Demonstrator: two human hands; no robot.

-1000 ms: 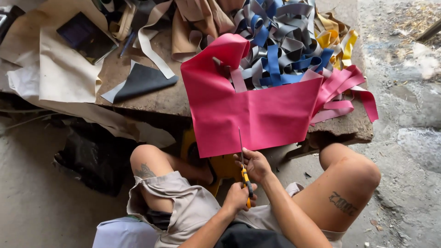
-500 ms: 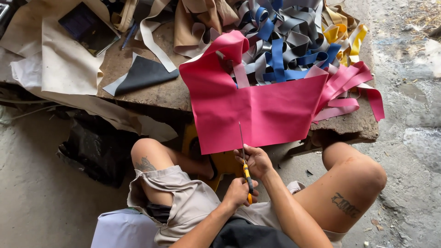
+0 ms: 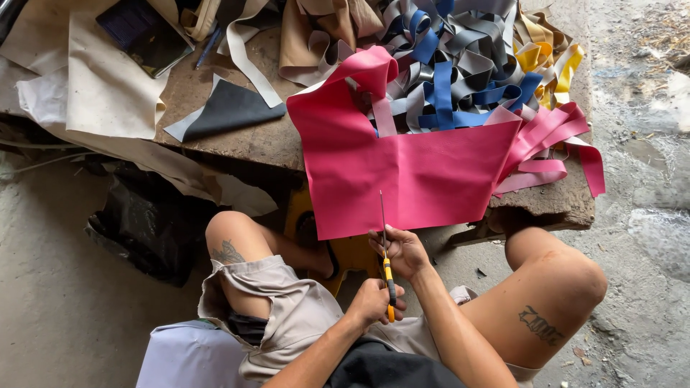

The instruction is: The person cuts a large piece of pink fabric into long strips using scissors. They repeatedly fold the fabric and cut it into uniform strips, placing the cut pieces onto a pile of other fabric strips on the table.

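Head view looks down on a pink sheet [image 3: 417, 172] draped over the front edge of a low wooden table [image 3: 237, 136], its lower edge hanging toward the person's knees. Yellow-handled scissors [image 3: 387, 262] point up into that edge. Left hand [image 3: 374, 302] is clenched around the scissor handles; right hand [image 3: 402, 250] pinches the sheet's edge beside the blades. Behind lie blue, grey, yellow and pink strips [image 3: 467, 72] and a dark scrap [image 3: 226, 109].
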